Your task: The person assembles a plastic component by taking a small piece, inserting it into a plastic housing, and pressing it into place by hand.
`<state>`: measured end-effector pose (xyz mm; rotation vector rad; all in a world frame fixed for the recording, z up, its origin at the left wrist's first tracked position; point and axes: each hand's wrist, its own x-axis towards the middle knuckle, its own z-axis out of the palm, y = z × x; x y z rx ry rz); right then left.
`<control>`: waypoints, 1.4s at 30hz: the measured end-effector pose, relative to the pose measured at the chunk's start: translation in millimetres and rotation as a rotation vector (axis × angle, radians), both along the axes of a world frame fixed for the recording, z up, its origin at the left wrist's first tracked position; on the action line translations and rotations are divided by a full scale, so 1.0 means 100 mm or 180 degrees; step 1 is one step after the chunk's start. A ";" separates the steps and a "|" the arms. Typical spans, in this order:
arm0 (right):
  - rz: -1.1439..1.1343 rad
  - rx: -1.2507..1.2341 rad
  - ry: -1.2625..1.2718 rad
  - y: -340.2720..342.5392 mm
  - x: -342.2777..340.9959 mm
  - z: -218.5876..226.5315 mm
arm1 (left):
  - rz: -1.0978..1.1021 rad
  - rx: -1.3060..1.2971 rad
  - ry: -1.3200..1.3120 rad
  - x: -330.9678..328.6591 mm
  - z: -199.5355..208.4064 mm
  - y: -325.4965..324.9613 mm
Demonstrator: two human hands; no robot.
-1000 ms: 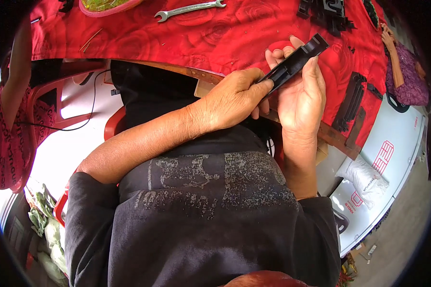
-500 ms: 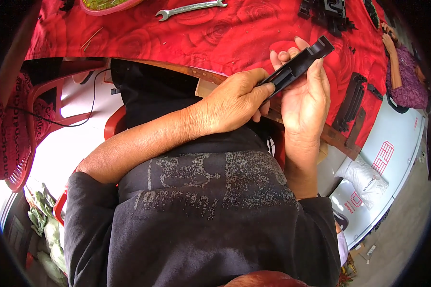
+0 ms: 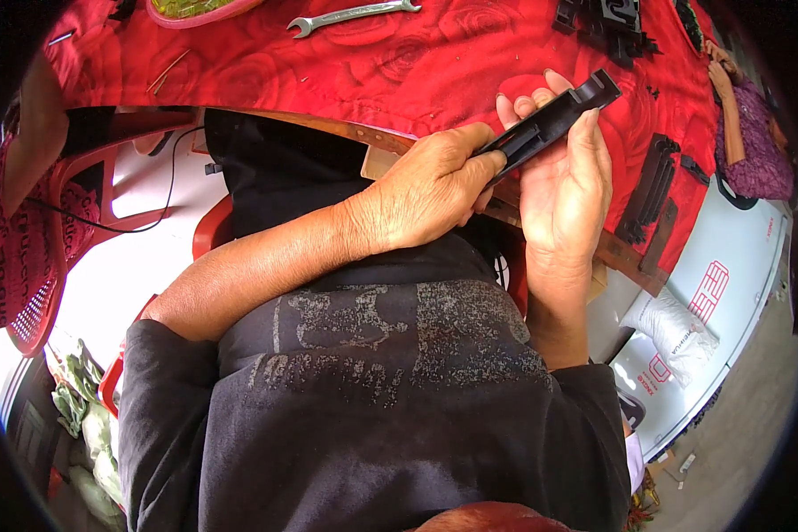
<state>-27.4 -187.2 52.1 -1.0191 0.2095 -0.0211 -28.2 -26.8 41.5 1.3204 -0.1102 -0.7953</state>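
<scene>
Bar (image 3: 545, 128), black, long and narrow, recessed middle, notched far end

The black part (image 3: 550, 129) is judged plastic by look, smooth and faintly glossy. The wrench (image 3: 355, 17) is noted as bright, shiny metal. The surface is covered with lightly creased red cloth (image 3: 248, 66), softly sheened; brown wood (image 3: 377, 140) is exposed at its edge. The shirt (image 3: 372, 443) is recorded as matt dark cloth, its pale print (image 3: 465, 332) speckled and rough-looking.
</scene>
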 end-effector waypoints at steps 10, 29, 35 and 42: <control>0.0053 -0.0017 -0.0169 -0.02 -0.01 0.03 | -0.0255 -0.0547 0.0041 -0.01 -0.11 0.02; -0.0006 -0.0253 -0.0180 0.00 -0.01 0.06 | -0.0020 -0.0476 -0.0220 -0.02 -0.11 0.02; -0.0001 -0.0255 -0.0140 0.02 0.00 0.04 | 0.0075 -0.0010 -0.0406 0.00 -0.04 0.03; -0.0009 -0.0105 -0.0099 0.03 -0.02 0.04 | 0.0165 0.0682 -0.1123 -0.02 -0.06 0.02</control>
